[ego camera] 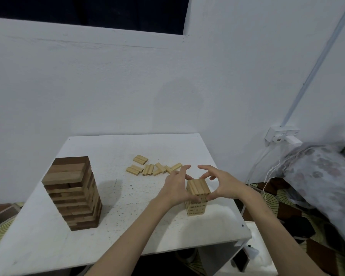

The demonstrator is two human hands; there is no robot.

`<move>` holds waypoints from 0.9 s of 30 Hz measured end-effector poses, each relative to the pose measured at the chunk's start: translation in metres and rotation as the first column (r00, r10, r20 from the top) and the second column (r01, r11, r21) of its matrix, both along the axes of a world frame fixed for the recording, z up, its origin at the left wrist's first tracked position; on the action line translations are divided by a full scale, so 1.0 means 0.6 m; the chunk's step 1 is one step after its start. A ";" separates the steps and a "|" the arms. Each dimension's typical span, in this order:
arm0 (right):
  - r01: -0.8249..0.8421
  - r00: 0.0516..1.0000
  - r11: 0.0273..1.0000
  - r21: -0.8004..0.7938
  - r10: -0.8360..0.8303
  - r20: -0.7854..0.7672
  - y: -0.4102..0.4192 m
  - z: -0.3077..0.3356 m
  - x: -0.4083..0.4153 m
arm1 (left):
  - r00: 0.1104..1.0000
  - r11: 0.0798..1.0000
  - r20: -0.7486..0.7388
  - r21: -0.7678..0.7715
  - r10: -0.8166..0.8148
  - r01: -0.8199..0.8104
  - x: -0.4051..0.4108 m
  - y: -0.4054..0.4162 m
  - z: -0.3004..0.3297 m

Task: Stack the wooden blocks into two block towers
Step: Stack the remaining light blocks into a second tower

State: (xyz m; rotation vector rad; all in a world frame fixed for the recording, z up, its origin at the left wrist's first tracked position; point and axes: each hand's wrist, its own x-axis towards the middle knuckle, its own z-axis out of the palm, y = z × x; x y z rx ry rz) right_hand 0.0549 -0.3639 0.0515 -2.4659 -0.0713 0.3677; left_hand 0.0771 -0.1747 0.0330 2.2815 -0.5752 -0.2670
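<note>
Left hand (175,188): set against the left side of the small pale wooden block tower (197,197), thumb on its near face, fingers extended and loosely spread past its top. Right hand (224,186): against the tower's right side, thumb at the near upper edge, fingers curved above the top; both hands steady the tower rather than enclose it. Pale tower: upright, near the right front of the white speckled table (127,196). Loose pale wooden blocks (153,168): scattered flat just behind the hands. Tall dark-and-light brown wooden block tower (74,193): upright at the table's left, well apart. White wall socket with plug (283,136): on the right wall.
</note>
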 end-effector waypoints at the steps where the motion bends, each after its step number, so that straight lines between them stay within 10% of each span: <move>1: 0.001 1.000 1.000 0.004 -0.001 0.003 0.001 0.000 0.000 | 1.000 1.000 0.000 -0.003 0.001 -0.001 0.000 0.000 0.000; 27: -0.025 1.000 1.000 0.017 0.024 0.017 0.018 0.003 0.002 | 1.000 1.000 0.024 -0.008 0.006 -0.006 -0.009 -0.001 -0.001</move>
